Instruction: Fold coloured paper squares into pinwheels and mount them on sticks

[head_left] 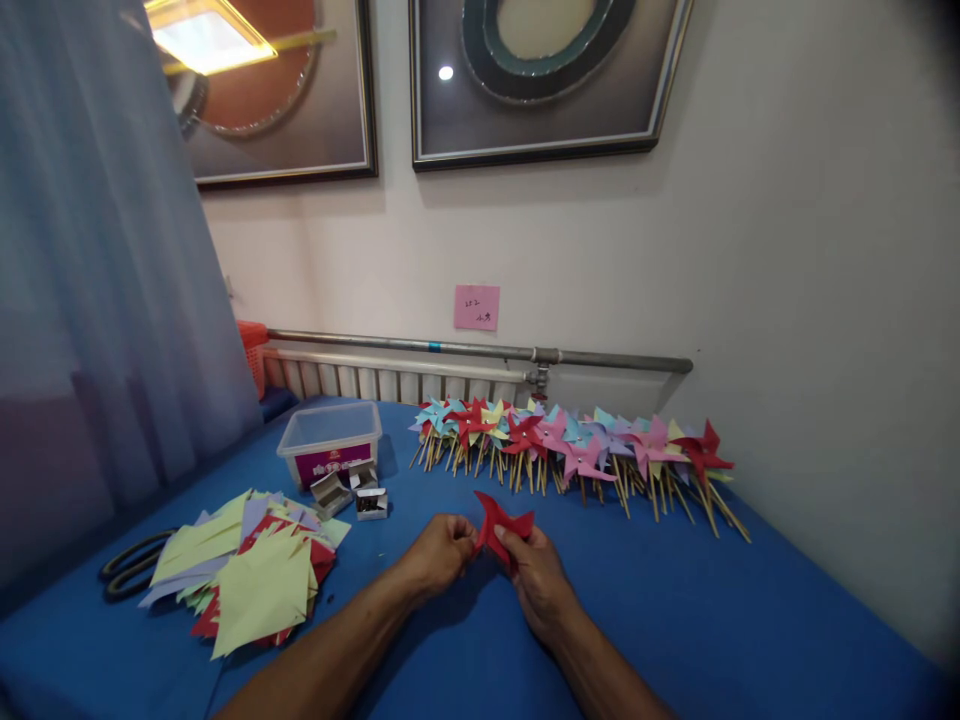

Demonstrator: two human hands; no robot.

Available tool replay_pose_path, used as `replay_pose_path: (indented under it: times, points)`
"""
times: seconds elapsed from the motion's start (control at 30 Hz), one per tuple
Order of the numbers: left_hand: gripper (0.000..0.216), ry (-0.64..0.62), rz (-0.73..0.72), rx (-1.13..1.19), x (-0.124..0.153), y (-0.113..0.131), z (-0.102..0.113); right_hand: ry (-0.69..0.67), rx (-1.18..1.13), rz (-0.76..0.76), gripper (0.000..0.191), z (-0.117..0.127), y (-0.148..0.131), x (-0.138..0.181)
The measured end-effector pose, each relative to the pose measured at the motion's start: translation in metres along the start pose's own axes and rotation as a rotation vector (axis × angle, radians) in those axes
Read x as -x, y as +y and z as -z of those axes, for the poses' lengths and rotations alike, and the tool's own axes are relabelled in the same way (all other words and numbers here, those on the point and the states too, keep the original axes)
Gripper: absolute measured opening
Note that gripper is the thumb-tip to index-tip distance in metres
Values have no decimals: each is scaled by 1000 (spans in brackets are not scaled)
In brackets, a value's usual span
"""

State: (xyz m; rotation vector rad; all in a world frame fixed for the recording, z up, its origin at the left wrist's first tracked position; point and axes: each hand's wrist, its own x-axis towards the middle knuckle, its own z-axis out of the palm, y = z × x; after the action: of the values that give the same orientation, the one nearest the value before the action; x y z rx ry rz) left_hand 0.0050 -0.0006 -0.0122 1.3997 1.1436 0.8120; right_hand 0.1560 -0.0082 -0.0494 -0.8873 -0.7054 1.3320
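Observation:
A red paper piece point(501, 524), partly folded into pinwheel shape, is held between both my hands above the blue table point(675, 620). My left hand point(437, 553) is closed, pinching its left edge. My right hand point(536, 580) is closed too, gripping its lower right part. Along the back of the table lies a long row of finished paper pinwheels point(577, 450) on wooden sticks, in red, pink, blue and yellow.
A pile of cut coloured paper squares point(251, 575) lies at the left, with black scissors point(131, 570) beside it. A clear plastic tub point(330, 442) and small open boxes point(352, 492) stand behind the pile. A curtain hangs at the left; a radiator runs along the wall.

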Motion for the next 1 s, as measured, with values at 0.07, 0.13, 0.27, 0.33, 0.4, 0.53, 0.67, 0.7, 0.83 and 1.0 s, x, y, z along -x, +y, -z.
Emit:
replay_pose_path:
  times: [0.07, 0.13, 0.27, 0.33, 0.4, 0.53, 0.67, 0.7, 0.83, 1.0]
  points:
    - [15, 5, 14, -6, 0, 0, 0, 14, -3, 1, 47, -1, -1, 0]
    - [14, 8, 16, -14, 0, 0, -1, 12, -4, 5, 47, -2, -1, 0]
    - [16, 11, 4, -10, 0, -2, -2, 26, 0, 6, 46, -3, -3, 2]
    - [18, 8, 8, 2, 0, -3, -3, 33, -4, 8, 43, -3, -3, 2]
    - [17, 7, 7, 15, 0, -3, -5, 31, -5, 14, 41, -3, -2, 2]
    - [14, 24, 10, 33, -1, -2, -6, 29, 2, 21, 39, -2, -1, 0]
    - [13, 17, 13, 38, -3, -3, -5, 14, -8, 22, 42, -2, -2, 0]
    - [13, 16, 11, 39, -4, -4, -5, 14, -11, 24, 42, -2, -3, 0]
    - [13, 18, -6, 46, -5, -6, -4, 18, -4, 21, 43, -4, -6, 3]
    - [15, 11, -14, 56, -4, -6, -3, -10, 14, 20, 40, -6, -6, 5]
